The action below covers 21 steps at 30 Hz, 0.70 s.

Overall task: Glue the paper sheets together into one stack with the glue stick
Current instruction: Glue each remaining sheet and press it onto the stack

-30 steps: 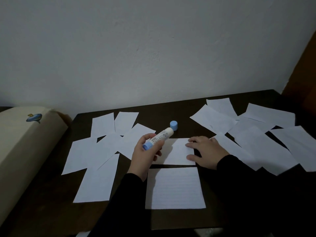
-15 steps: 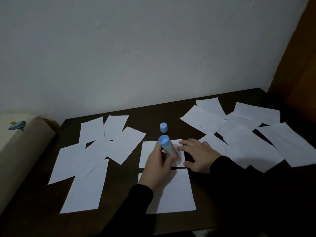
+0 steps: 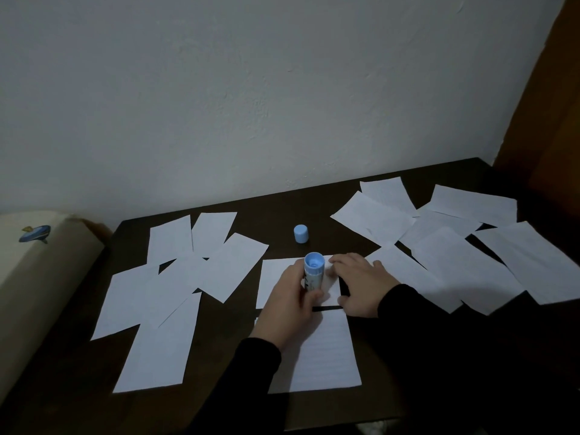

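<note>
Scanning from nine o'clock, I see a cream box [image 3: 37, 271] off the dark table [image 3: 282, 215], then a loose fan of paper sheets [image 3: 175, 277] overlapping each other. At the centre my left hand [image 3: 287, 304] has its fingers wrapped round the glue stick [image 3: 313, 275], which stands nearly upright with its blue twist end toward the camera and its working end down on the centre sheet [image 3: 276, 282]; whether the glue itself touches the paper is hidden by the barrel. The blue cap [image 3: 301, 233] sits on the table at twelve o'clock from the stick, apart from it. A lined sheet [image 3: 326, 356] lies at six o'clock, just below the centre sheet. My right hand [image 3: 361, 285] lies flat at three o'clock of the stick, fingers straight, pressing that sheet's right edge. Further toward three o'clock a second spread of sheets [image 3: 455, 246] waits.

I judge the step to be spreading glue. To do it well I would keep the right hand pinning the paper, press lightly so the thin sheet does not wrinkle or drag, and run strokes out to edges and corners before laying the next sheet squarely on top.
</note>
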Tool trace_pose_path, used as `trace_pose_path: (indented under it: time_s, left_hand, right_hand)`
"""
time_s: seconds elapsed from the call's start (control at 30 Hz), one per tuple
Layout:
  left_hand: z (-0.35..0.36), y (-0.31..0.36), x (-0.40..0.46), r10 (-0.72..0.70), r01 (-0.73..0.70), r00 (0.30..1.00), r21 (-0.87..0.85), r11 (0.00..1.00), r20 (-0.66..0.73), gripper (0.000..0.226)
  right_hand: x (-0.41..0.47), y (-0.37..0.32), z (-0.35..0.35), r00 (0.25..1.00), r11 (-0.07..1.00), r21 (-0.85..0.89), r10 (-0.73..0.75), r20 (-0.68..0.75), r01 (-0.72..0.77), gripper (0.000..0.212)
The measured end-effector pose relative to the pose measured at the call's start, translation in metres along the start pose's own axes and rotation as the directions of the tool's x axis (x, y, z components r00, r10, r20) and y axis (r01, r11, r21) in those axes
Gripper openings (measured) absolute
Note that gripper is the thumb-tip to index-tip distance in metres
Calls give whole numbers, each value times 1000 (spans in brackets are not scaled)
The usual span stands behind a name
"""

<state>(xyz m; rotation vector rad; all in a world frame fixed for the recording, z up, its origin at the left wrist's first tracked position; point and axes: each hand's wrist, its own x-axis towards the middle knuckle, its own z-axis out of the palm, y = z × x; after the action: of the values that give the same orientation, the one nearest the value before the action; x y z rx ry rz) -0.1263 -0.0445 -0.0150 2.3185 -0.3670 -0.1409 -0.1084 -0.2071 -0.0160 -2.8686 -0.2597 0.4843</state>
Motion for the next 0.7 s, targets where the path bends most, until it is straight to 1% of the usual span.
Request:
trace_pose_path:
  time_s: [0.13, 0.3, 0.47, 0.63, 0.7]
  left_hand:
    - [-16, -12, -3, -42, 43, 999, 29, 999, -30, 42]
    - [-33, -26, -9, -116, 120, 990, 39, 992, -84, 39]
    - [-43, -36, -13, -113, 118, 985, 36, 992, -134, 27]
    - [-48, -41, -14, -107, 113, 981, 23, 993, -162, 26]
    - [-49, -42, -14, -145, 142, 973, -32, 989, -181, 26]
  right_hand:
    - [1, 0, -1, 1000, 1000, -22, 7, 29, -7, 62]
    - [0, -1, -1, 1000, 1000, -23, -2, 12, 3, 63]
    - [2, -1, -5, 1000, 999, -37, -7, 5, 8, 62]
    - [4, -1, -5, 1000, 999, -31, -22, 1, 22, 62]
    - [6, 0, -5, 1000, 999, -30, -26, -6, 25, 62]
